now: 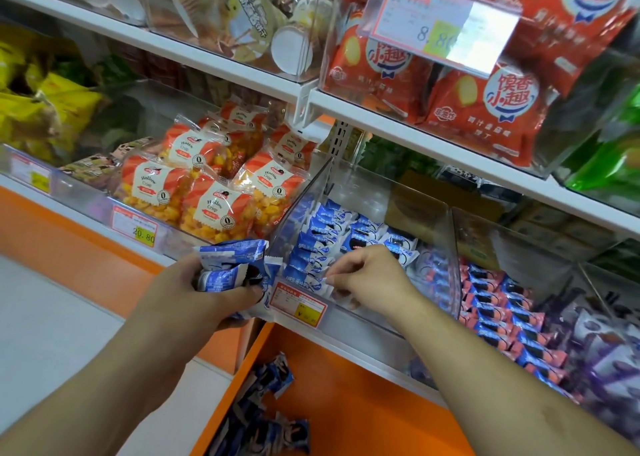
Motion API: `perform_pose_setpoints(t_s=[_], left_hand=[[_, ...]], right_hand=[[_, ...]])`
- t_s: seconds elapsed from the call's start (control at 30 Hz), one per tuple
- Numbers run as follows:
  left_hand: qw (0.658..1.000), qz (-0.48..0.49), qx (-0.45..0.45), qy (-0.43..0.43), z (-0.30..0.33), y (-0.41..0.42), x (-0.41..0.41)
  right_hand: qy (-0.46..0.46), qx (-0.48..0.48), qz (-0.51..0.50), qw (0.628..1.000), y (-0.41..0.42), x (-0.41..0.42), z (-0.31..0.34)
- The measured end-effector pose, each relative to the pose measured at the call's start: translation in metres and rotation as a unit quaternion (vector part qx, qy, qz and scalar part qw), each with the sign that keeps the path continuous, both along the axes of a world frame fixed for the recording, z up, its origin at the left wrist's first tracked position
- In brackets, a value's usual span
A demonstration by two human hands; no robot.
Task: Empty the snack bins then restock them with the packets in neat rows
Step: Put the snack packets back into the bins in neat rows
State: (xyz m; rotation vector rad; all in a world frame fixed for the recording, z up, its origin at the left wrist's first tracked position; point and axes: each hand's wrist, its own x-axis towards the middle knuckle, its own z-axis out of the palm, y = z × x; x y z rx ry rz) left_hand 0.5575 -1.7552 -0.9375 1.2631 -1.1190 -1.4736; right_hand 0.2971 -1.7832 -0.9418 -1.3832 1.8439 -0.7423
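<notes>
The clear bin [363, 192] sits on the shelf [450, 137], holding blue packets [322, 244] in rows along its left side. In front of the bin, the left hand [207, 289] grips a bunch of blue packets [232, 265]. Inside the bin, the right hand [367, 275] pinches one packet [308, 280] at the front of the row. Below the bin, more packets [270, 403] lie loose.
</notes>
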Motion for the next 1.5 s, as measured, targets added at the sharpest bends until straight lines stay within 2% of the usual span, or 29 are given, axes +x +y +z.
perform_pose_setpoints(t_s=[0.1,0.23,0.3,0.43,0.77,0.9,1.03,1.27,1.4,1.5], left_hand=[[1.000,-0.001,0.000,-0.002,0.000,0.001,0.000],[1.000,-0.003,-0.002,-0.002,0.000,0.001,0.000],[1.000,-0.001,0.000,0.002,0.000,0.002,0.000],[1.000,-0.001,0.003,0.004,0.000,0.001,-0.001],[1.000,-0.002,0.001,-0.005,-0.001,0.000,-0.002],[1.000,-0.001,-0.001,-0.007,-0.001,0.000,-0.001],[1.000,0.000,0.000,-0.011,-0.002,0.000,0.000],[1.000,0.001,0.005,-0.011,-0.002,-0.002,0.000],[1.000,0.001,0.009,-0.014,-0.002,-0.002,0.001],[1.000,-0.003,0.007,-0.015,-0.001,-0.002,0.002]], right_hand=[[-0.095,-0.002,-0.014,0.995,0.004,-0.002,0.008],[-0.100,0.002,0.010,0.995,0.008,0.001,0.007],[-0.089,-0.003,0.030,0.996,0.009,0.001,0.005],[-0.009,-0.006,0.061,0.998,0.009,-0.002,-0.001],[0.082,-0.012,0.086,0.993,0.000,0.009,0.001],[0.024,-0.001,0.115,0.993,0.000,-0.002,0.004],[0.054,0.007,0.170,0.984,-0.001,-0.008,0.001],[0.101,-0.034,0.165,0.980,-0.008,0.006,-0.001],[0.025,-0.011,0.154,0.988,-0.008,0.002,-0.002],[0.027,-0.011,0.140,0.990,-0.007,0.002,-0.006]])
